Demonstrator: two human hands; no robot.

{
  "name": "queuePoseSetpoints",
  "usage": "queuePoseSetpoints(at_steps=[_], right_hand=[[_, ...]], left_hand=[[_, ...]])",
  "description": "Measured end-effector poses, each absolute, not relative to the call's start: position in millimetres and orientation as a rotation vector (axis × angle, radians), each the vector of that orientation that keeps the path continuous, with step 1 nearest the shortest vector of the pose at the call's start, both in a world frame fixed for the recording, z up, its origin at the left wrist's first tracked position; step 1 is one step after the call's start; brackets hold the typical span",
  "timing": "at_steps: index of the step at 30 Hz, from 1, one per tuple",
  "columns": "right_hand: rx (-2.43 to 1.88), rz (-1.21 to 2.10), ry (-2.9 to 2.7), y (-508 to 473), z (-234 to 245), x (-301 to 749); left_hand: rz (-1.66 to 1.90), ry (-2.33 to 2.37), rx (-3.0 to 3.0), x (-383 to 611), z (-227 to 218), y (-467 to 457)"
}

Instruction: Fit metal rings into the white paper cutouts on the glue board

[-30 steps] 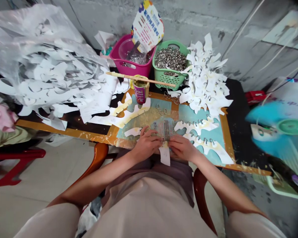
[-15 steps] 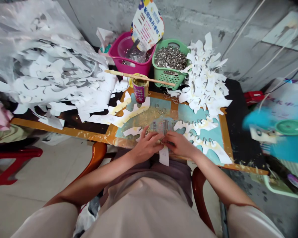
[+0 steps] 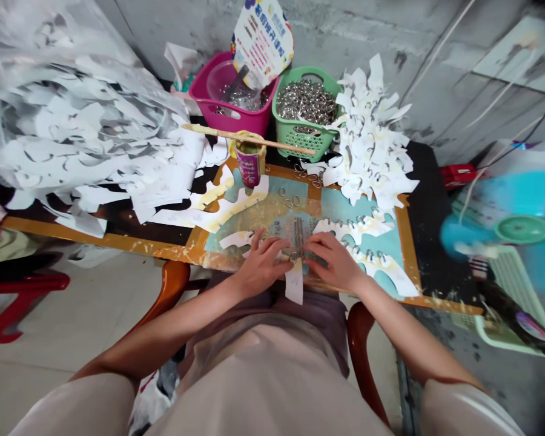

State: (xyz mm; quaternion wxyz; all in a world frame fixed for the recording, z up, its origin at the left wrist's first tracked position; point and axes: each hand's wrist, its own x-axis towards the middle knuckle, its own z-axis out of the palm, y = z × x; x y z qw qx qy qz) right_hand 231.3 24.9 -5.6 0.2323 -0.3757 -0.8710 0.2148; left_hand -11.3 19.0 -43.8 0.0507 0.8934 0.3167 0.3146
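At the table's near edge my left hand pinches a white cut strip, which hangs down over the edge. A small metal ring sits at the strip's top, beside my left fingertips. Just right of it, my right hand has its thumb and fingers apart, with nothing visible between them. White scalloped pieces with metal rings along their edges lie near my right hand. Another white piece lies left of my left hand, partly hidden by it. A few loose rings lie ahead of my hands.
A purple can stands mid-table with a wooden stick across its top. Behind are a magenta basket and a green basket of metal rings. White pieces are heaped at left and right.
My right hand has moved right, away from my left fingers, and its fingers have parted. The ring at the strip's top now shows. The whole view has shifted slightly.
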Motion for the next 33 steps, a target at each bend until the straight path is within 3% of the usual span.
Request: queuePoseSetpoints(at_steps=[13, 24, 33], right_hand=[[-0.926, 0.885, -2.372, 38.2, -19.7, 211.3], [-0.940, 0.546, -2.452, 25.5, -7.2, 249.3], [-1.031, 0.803, -2.430, 34.0, -8.7, 209.6]], left_hand=[[0.858, 0.847, 2.673, -10.7, -38.4, 19.2], [0.938, 0.923, 2.771, -11.1, -46.6, 21.3], [0.992, 0.914, 2.989, -10.2, -43.0, 17.0]])
